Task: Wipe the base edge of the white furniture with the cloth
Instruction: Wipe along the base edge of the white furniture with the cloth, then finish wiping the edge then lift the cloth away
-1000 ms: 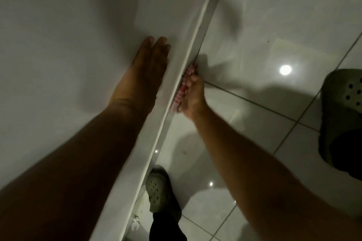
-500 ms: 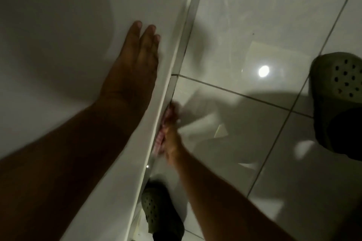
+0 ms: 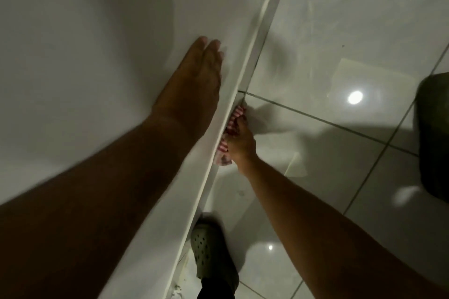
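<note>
The white furniture (image 3: 85, 60) fills the left half of the head view, and its base edge (image 3: 245, 73) runs diagonally from top right to bottom centre. My left hand (image 3: 194, 85) lies flat on the white panel, fingers together and extended, holding nothing. My right hand (image 3: 241, 141) is down at floor level, closed on a red-and-white striped cloth (image 3: 229, 136) that is pressed against the base edge, just below a dark tile joint.
Glossy grey floor tiles (image 3: 340, 43) with dark grout lines lie to the right and reflect ceiling lights. My left foot in a grey-green clog (image 3: 211, 252) stands by the base edge at the bottom. Another clog (image 3: 435, 133) sits at the right border.
My right hand slid the cloth toward me along the base edge, then back away up to the tile joint. My left hand stayed flat on the panel.
</note>
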